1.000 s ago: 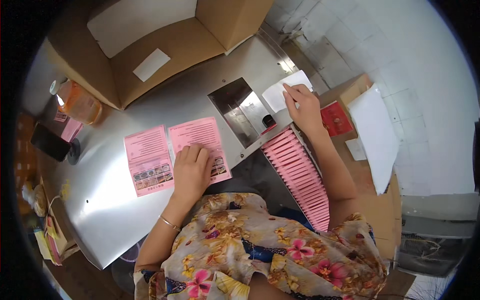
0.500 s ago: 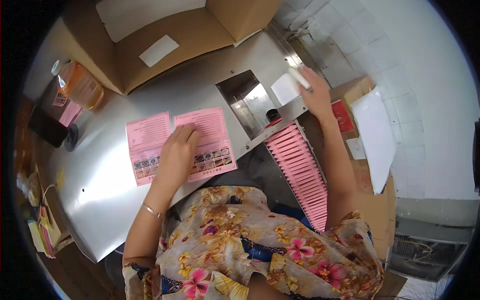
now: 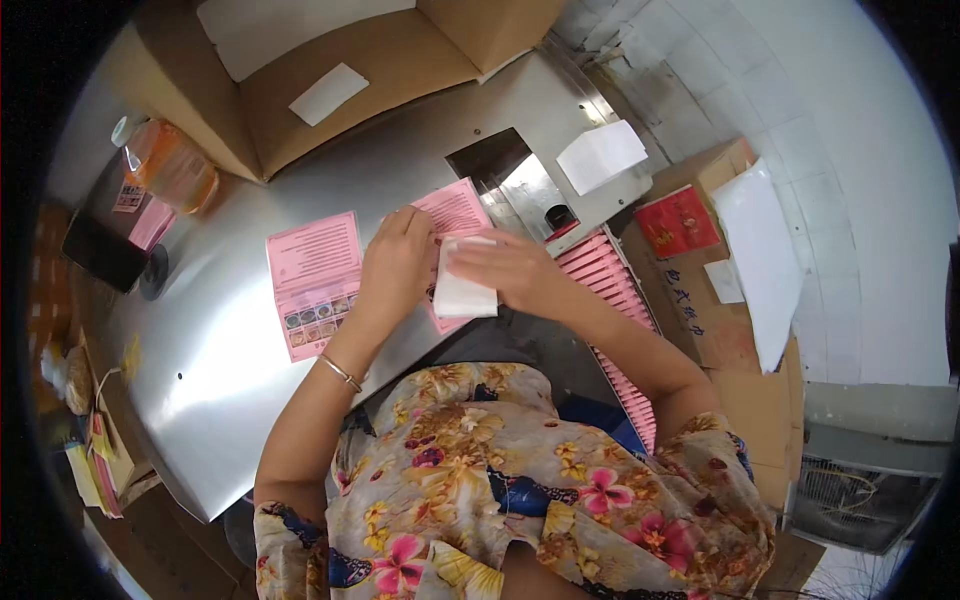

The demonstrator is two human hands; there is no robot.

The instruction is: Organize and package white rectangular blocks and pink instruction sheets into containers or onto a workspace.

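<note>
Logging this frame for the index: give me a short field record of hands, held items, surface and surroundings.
left hand: pressing on the near pink printed leaflet
right hand: holding a small white flat packet over that leaflet
second pink leaflet: lying flat, left of the hands
surface: shiny metal table
right of table: row of pink leaflets stacked on edge
behind: open brown cardboard box
</note>
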